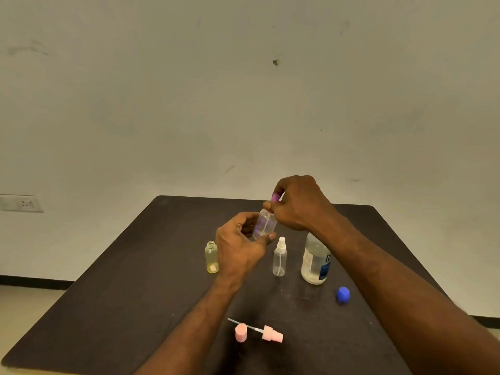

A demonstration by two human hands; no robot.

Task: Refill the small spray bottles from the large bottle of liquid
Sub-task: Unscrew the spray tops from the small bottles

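Nearest on the table [113, 307]: one pink cap [240, 332], one pink spray pump [272, 333], one blue cap [343, 294]. Behind these, two small bottles are stood: yellow open bottle [211, 257], clear spray bottle [280, 257]. One large bottle [315, 259] is partly hidden by the forearm. A third small bottle [264, 224] is gripped aloft by the left hand [239, 246]; its purple top [275, 197] is pinched by the right hand [297, 203].

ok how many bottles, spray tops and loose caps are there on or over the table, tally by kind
small spray bottles: 3, yellowish open one, clear one with white top, clear one held in the left hand
large bottle: 1
spray tops: 3, white, purple, pink loose
loose caps: 2, pink, blue
total: 9
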